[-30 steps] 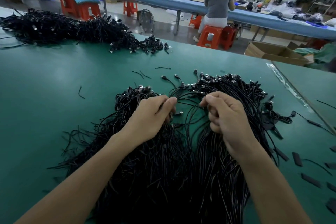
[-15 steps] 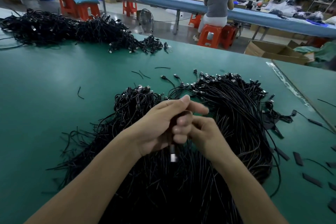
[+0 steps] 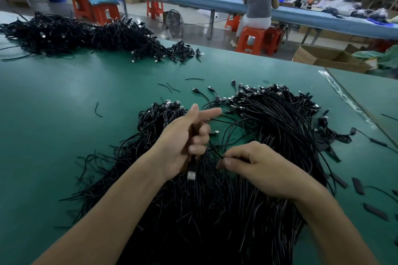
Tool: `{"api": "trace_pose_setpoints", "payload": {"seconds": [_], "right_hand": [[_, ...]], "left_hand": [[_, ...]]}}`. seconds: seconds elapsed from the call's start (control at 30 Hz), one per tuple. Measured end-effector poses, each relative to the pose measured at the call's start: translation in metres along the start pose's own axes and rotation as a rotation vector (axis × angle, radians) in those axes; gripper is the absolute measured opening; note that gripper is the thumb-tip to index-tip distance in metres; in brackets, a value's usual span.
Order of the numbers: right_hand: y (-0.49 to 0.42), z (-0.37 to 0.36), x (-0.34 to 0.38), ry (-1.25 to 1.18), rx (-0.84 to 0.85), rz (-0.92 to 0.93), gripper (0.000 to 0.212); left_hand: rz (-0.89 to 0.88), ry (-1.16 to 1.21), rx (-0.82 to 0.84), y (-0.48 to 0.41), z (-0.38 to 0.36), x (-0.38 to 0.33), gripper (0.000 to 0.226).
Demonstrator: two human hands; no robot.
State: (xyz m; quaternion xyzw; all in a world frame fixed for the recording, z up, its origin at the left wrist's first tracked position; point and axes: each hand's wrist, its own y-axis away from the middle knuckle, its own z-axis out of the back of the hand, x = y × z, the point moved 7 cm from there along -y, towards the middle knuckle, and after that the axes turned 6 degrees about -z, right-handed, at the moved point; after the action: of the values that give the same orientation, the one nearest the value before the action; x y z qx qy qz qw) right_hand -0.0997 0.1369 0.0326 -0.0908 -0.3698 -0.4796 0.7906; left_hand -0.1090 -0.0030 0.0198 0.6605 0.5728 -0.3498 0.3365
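The green counter (image 3: 64, 114) gives us a smooth, matte surface, broad enough to keep two stocks apart. The near heap (image 3: 215, 211) fans out right under our arms, and the far heap (image 3: 75, 34) sits well away at the back left, probably so that handled and unhandled cables do not mix. The near heap is a mass of thin, black, rubbery cables lying roughly parallel. Their plug ends bunch toward the far side, which we judge makes it easy to draw one out by its end.

Our left hand (image 3: 187, 142) hovers over the middle of that heap. Its lower three fingers curl round a cable end while thumb and forefinger stick out straight, so it acts as the anchor. Our right hand (image 3: 265, 170), just beside it and nearer to us, pinches the cable (image 3: 215, 151) between thumb and forefinger, the other fingers loosely curled. This looks meant to run along the cable and pull it free of the tangle. The cable spans the short gap between both hands, slack and slightly bowed.

Below the left palm the plug (image 3: 191, 175) pokes out, a small rectangular piece with a bright metal tip. At the right lie scattered flat black strips (image 3: 358, 186).
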Motion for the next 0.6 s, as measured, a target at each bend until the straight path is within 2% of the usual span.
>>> {"api": "trace_pose_setpoints", "payload": {"seconds": [0.1,0.17,0.23,0.33,0.37,0.47,0.53,0.6], "right_hand": [[-0.001,-0.002,0.008,0.043,-0.028,0.002,0.02],[-0.001,-0.007,0.015,0.043,-0.028,0.028,0.019],[-0.001,-0.011,0.023,0.08,-0.018,0.065,0.019],[0.002,-0.016,0.032,0.103,0.017,0.096,0.027],[0.004,-0.013,0.035,0.1,0.008,0.109,0.032],[0.008,0.01,0.037,0.04,-0.115,0.177,0.027],[0.009,0.025,0.035,-0.071,-0.197,0.213,0.022],[0.011,0.032,0.036,-0.2,-0.262,0.26,0.017]], "left_hand": [[-0.041,0.291,-0.017,-0.003,-0.007,-0.002,0.047],[-0.114,0.253,-0.003,-0.004,-0.007,-0.001,0.045],[-0.227,-0.044,0.029,-0.001,-0.008,-0.001,0.041],[-0.409,-0.735,0.078,0.005,-0.014,0.0,0.034],[-0.423,-0.83,0.098,0.007,-0.016,0.002,0.033],[-0.302,-0.802,0.152,0.011,-0.017,0.007,0.047],[-0.137,-0.764,0.18,0.016,-0.014,0.013,0.054],[0.018,-0.63,0.279,0.022,-0.017,0.018,0.063]]}}
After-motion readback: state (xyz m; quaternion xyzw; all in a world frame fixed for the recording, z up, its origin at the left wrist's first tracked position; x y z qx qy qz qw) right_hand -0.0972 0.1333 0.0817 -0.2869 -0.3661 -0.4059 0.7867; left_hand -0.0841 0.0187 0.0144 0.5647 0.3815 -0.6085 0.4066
